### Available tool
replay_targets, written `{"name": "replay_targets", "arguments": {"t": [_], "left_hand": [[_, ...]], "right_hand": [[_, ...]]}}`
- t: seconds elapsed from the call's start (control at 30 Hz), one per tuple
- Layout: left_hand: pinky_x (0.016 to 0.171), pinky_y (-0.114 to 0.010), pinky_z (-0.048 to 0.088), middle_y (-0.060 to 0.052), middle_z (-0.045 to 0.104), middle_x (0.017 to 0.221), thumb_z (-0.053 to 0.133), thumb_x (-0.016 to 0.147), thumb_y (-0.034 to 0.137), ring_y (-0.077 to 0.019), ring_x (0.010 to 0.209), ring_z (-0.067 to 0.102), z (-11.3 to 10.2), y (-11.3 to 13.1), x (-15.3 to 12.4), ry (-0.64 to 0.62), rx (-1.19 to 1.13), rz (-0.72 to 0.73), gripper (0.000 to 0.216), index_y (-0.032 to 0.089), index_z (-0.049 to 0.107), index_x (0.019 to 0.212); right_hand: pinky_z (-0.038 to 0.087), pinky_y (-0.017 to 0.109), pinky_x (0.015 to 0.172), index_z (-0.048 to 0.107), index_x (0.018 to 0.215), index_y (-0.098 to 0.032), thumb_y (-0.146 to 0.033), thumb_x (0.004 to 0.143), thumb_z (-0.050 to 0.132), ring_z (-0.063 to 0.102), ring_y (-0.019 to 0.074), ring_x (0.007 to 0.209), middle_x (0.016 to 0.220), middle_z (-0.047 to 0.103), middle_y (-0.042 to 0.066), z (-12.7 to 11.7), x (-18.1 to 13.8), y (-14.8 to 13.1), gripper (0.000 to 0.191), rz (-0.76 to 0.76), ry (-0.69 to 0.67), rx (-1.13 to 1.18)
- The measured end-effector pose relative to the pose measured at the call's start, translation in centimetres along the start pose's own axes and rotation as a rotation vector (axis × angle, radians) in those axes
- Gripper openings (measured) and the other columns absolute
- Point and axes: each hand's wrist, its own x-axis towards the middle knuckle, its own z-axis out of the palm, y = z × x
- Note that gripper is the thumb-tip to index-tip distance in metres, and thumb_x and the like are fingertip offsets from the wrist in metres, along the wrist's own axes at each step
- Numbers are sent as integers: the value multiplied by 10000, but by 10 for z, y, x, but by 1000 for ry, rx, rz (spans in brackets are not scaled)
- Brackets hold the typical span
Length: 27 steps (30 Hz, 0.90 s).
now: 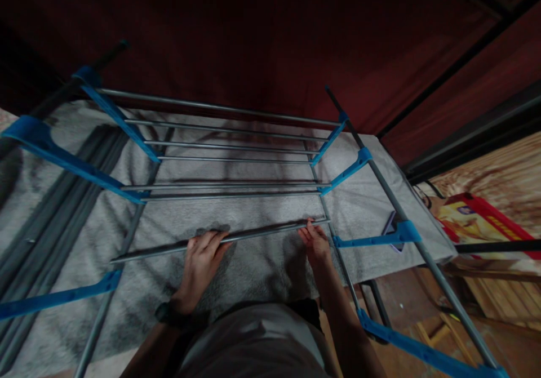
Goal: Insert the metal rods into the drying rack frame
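A loose grey metal tube [262, 232] lies crosswise between the two sides of a rack frame. My left hand [204, 259] is closed over it left of its middle, palm down. Close to its right end, my right hand [315, 241] pinches the same tube. The frame has blue plastic brackets [372, 240] on grey uprights [393, 198]. Farther back, several crossbars [236, 150] span between the left and right brackets. The tube's left end sits near a blue bracket [84, 293], and I cannot tell whether they touch.
A grey cloth [253, 276] covers the table. Several more tubes [54, 214] lie on it at the left. A phone-like object [392, 232] rests behind the right bracket. A red and yellow box [477, 220] stands at the right, and a dark red curtain [236, 40] hangs behind.
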Motion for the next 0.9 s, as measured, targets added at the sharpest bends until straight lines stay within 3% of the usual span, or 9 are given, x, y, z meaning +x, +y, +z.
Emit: {"name": "replay_targets", "arguments": {"t": [0.5, 0.67, 0.9], "left_hand": [[922, -443, 479, -87, 796, 1075, 485, 1048, 341, -282, 1011, 715, 1, -3, 0, -17, 9, -44, 278, 270, 751, 1090], [905, -432, 469, -82, 803, 1014, 456, 1053, 322, -278, 971, 721, 1, -3, 2, -11, 30, -33, 279, 268, 730, 1063], [889, -419, 446, -80, 797, 949, 516, 1054, 332, -281, 935, 726, -1, 0, 3, 16, -8, 3, 221, 256, 721, 1021]], "right_hand": [[657, 314, 789, 711, 835, -255, -241, 596, 917, 749, 165, 867, 928, 810, -14, 3, -7, -3, 316, 5, -31, -21], [652, 310, 801, 702, 882, -251, -247, 646, 917, 763, 173, 884, 920, 813, -5, 5, -9, -2, 319, 4, -20, -18], [645, 301, 766, 635, 717, -247, -322, 588, 967, 754, 172, 835, 888, 811, -1, 8, -9, -1, 365, 7, 29, -5]]}}
